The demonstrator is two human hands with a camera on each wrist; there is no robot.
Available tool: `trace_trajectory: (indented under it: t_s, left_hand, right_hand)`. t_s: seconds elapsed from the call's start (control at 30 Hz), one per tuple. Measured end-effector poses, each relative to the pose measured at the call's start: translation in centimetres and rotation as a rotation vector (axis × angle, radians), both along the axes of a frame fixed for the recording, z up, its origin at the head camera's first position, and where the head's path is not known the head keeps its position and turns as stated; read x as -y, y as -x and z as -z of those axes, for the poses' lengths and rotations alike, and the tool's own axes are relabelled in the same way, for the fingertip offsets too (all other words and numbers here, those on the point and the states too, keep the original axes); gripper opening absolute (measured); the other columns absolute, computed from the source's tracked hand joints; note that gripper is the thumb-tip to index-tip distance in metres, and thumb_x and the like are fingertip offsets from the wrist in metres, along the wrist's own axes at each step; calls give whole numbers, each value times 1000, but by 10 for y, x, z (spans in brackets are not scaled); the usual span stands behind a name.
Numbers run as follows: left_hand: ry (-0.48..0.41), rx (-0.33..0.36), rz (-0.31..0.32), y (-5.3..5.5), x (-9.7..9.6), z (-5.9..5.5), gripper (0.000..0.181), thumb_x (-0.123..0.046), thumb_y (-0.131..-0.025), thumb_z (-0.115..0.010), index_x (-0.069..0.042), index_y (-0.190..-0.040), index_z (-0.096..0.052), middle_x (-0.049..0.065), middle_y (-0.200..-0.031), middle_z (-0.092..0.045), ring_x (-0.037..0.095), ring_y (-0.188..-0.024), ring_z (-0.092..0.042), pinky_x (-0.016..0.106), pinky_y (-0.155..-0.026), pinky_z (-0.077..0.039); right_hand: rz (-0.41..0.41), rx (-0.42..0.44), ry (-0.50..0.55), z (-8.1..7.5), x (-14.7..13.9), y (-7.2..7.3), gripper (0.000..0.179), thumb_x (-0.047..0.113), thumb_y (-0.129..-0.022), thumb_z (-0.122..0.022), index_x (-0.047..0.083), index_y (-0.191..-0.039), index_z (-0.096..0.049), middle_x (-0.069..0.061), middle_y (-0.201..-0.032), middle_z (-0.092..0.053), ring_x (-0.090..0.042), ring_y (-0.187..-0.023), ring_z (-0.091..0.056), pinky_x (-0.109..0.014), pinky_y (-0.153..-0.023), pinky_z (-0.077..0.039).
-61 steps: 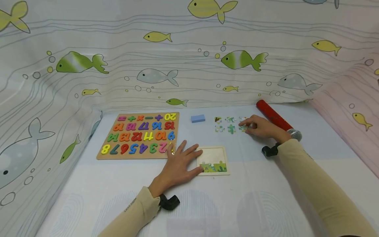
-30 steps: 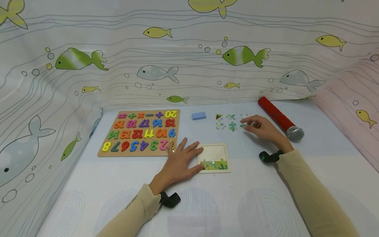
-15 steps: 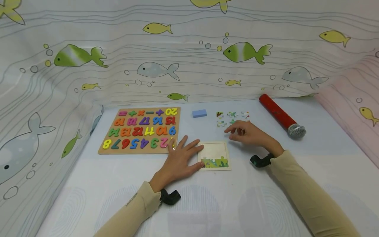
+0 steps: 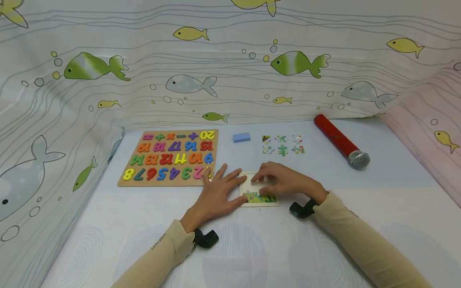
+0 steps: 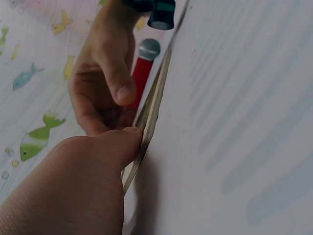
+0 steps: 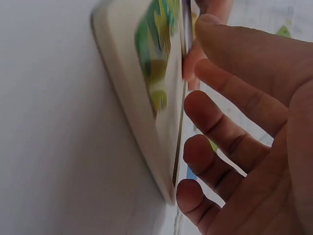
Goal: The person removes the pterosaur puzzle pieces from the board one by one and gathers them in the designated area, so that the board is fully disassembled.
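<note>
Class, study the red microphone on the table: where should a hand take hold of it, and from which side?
Probably around the middle of the red handle, coming from above with the right hand, fingers across its length. The microphone lies on its side, slanting, its wider silver head nearer the person; the long, straight handle looks easier to wrap.

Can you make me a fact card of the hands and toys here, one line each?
Puzzle tray: pale wooden rectangle, green picture pieces along near side
Left hand: fingers spread, thumb touching the tray
Right hand: over the tray, thumb and index finger apart
Loose pieces: six, colourful, jigsaw-shaped, two rows of three
Number board: brown wooden, colourful numbers, left of the tray
Block: small, blue, rectangular
Microphone: red handle, silver head, far right
</note>
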State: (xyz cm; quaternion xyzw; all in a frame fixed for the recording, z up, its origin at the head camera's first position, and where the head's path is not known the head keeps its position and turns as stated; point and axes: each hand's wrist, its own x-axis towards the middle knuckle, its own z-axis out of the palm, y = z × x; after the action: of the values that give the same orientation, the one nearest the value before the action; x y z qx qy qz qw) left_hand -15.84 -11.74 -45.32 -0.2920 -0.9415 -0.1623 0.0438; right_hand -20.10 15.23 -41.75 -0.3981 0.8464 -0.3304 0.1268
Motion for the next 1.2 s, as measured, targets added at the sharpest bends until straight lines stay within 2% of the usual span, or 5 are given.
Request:
trace_trajectory:
  t_s: [0.3, 0.5, 0.67, 0.93, 1.2]
  left_hand:
    - [17, 9, 3, 1, 0, 1, 63, -65, -95, -51, -34, -151, -50, -8, -162, -41, 38, -156, -25, 76, -116, -4]
    - [20, 15, 2, 1, 0, 1, 63, -64, -96, -51, -35, -151, -49, -8, -163, -41, 38, -156, -24, 76, -116, -3]
    - [19, 4, 6, 1, 0, 0, 64, -65, -95, -51, -34, -151, -50, -7, -163, -41, 38, -156, -25, 76, -116, -4]
    - [12, 7, 8, 1, 0, 0, 63, -64, -95, -51, -34, -151, -50, -7, -163, -41, 38, -156, -25, 75, -116, -4]
    - [-13, 2, 22, 1, 1, 1, 55, -54, -100, -49, -31, -150, -53, -5, -162, -42, 40, -155, -26, 75, -116, -4]
  right_hand:
    - [-67, -29, -23, 0, 18, -18, 40, 27, -84, -84, 16, -122, -74, -1, -103, -64, -16, -95, -55, -28, -80, -43]
    - [-82, -59, -48, 4, 21, -19, 46, 31, -83, -85, 17, -125, -72, 1, -105, -62, -13, -89, -49, -26, -75, -39]
    - [-50, -47, -55, 2, 22, -20, 51, 31, -81, -87, 13, -126, -71, 0, -106, -63, -13, -90, -51, -25, -78, -42]
    - [-39, -31, -58, 1, 21, -20, 45, 30, -81, -87, 15, -122, -72, 1, -107, -65, -13, -94, -55, -27, -83, -47]
    - [-80, -4, -20, 2, 18, -18, 34, 15, -88, -79, 11, -121, -71, 0, -95, -64, -14, -88, -55, -28, -80, -46]
